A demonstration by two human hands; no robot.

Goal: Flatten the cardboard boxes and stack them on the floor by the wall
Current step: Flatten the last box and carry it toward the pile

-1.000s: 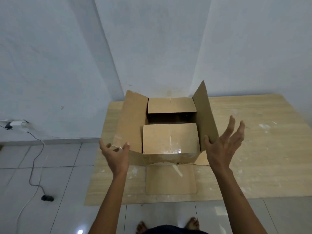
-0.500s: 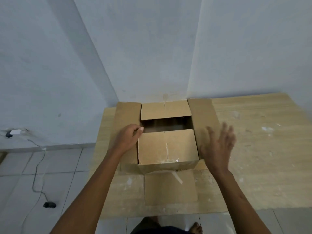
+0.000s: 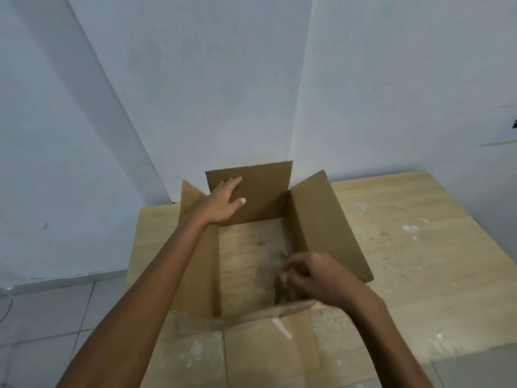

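Observation:
A brown cardboard box [image 3: 321,228] stands on a pale wooden board [image 3: 419,261] in the corner of the room. Its top is open, and the board shows through its open bottom. My left hand [image 3: 223,203] lies flat with spread fingers against the upright far flap [image 3: 265,186]. My right hand [image 3: 316,278], blurred, curls its fingers over the top edge of the near wall [image 3: 251,315]. The right flap leans outward. Another flap [image 3: 271,357] lies flat on the board in front of the box.
White walls [image 3: 223,79] meet right behind the box. Grey floor tiles [image 3: 42,317] lie left of the board. The board has white paint marks. A pale sheet [image 3: 503,135] shows at the right edge.
The two inner flaps that covered the box have been opened. My left hand has moved to the far flap and pushed it upright. My right hand has come to the near edge.

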